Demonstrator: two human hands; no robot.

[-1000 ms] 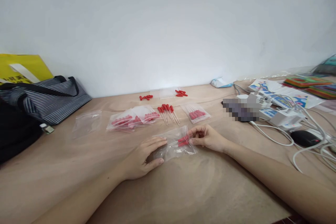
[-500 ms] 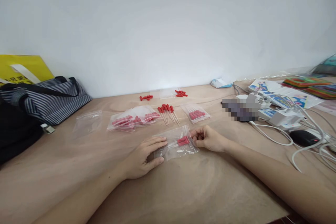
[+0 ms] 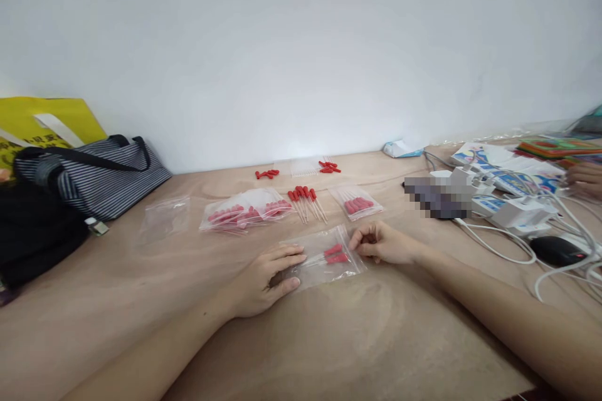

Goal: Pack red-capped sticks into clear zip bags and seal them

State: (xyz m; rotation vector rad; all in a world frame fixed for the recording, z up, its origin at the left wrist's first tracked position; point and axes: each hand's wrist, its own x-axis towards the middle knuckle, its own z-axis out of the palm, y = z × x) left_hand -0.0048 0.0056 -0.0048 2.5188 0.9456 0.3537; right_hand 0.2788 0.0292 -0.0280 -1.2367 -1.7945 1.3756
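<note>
A clear zip bag [image 3: 320, 270] lies flat in front of me, with red-tipped sticks [image 3: 337, 254] inside it. My left hand [image 3: 275, 272] rests on the bag's left end, thumb and fingers spread. At the bag's right edge, beside the zip, is my right hand [image 3: 376, 243] with its fingers curled together; whether they pinch the bag's edge is too small to tell. Just beyond the bag lie several loose red-tipped sticks [image 3: 305, 200]. A filled bag [image 3: 357, 202] is to their right, and a pile of filled bags [image 3: 244, 210] to their left.
An unfilled clear bag [image 3: 164, 219] lies at the left, near a striped bag [image 3: 113, 169]. Red pieces [image 3: 267, 173] lie near the wall. Chargers [image 3: 522, 213], cables and a black mouse [image 3: 557, 251] crowd the right. Another person's hand [image 3: 586, 180] shows at the right edge.
The whole view has shifted slightly. Inside the bag, the red tips now lie spread apart. My right hand's fingers are more closed. Another person's hand has appeared at the right edge.
</note>
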